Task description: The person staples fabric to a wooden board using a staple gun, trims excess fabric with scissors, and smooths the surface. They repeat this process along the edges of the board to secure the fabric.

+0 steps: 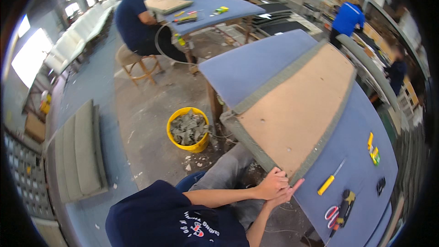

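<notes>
Head view: Panel [297, 105] with a tan face and grey-green fabric border lies on the blue table [354, 144], near corner toward the person. Left hand [273, 184] curled at that corner, fingers against the fabric edge; right hand [280, 200] just below, touching the left, one digit extended beside the border. Grip: cannot tell whether either hand pinches the fabric. Right of panel: yellow-handled screwdriver [326, 185], red-handled scissors [332, 215]. Yellow bucket [200, 146] of scraps on floor.
</notes>
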Motion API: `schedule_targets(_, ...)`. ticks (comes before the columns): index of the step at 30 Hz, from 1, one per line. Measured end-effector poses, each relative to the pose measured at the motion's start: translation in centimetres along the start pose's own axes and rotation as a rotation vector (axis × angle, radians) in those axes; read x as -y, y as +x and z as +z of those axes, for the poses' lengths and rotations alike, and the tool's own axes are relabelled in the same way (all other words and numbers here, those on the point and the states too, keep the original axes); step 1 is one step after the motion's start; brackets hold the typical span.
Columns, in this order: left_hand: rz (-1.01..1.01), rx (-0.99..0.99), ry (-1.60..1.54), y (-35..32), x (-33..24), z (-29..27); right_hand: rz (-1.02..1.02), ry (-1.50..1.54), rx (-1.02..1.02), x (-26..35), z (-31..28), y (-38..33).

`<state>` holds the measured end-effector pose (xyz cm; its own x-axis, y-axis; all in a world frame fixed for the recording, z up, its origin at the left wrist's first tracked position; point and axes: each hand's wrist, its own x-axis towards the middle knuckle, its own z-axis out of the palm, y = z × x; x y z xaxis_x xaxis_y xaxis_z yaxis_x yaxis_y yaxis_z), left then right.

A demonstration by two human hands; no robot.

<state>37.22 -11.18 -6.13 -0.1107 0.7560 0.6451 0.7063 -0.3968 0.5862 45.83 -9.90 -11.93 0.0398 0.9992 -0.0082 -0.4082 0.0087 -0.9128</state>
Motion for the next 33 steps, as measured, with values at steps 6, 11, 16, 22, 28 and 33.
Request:
schedule_targets(6,0.001,0.044,0.023,-0.1,0.0,0.7,-0.231,-0.367,0.057,3.6,-0.9,0.6)
schedule_targets(11,-0.019,0.026,0.036,-0.1,0.0,0.2,-0.408,-0.756,0.05,9.6,-6.8,4.6)
schedule_targets(16,-0.007,0.096,-0.016,0.8,-0.5,0.3,-0.778,-1.535,-0.449,17.6,-21.9,13.9)
schedule_targets(22,-0.003,0.041,0.013,-0.1,0.1,0.4,-0.92,-1.675,-0.452,15.4,-26.0,17.3)
schedule_targets(28,0.029,0.055,0.007,0.1,0.1,0.1,-0.542,-1.818,-0.367,16.3,-29.2,21.5)
schedule_targets(33,0.011,0.047,0.008,-0.2,0.2,0.8,-0.193,-1.63,0.041,21.1,-29.1,24.4)
